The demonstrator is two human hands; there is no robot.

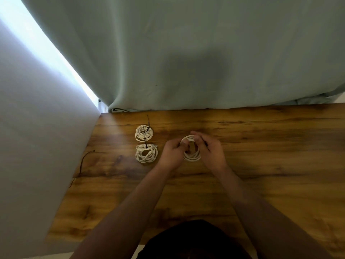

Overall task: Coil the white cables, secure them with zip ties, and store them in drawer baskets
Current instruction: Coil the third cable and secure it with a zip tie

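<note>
Fingers of the left hand curl round the left rim of a coiled white cable over the brown wooden table; the right hand pinches its far rim, thumb and fingers clamped; to the left lie a far tied white coil and a near tied white coil; a loose black zip tie lies at the table's left edge.

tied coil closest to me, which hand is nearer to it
Left. The left hand sits just right of that tied coil, apart from it; the right hand is farther right, across the held coil both hands grip.
</note>
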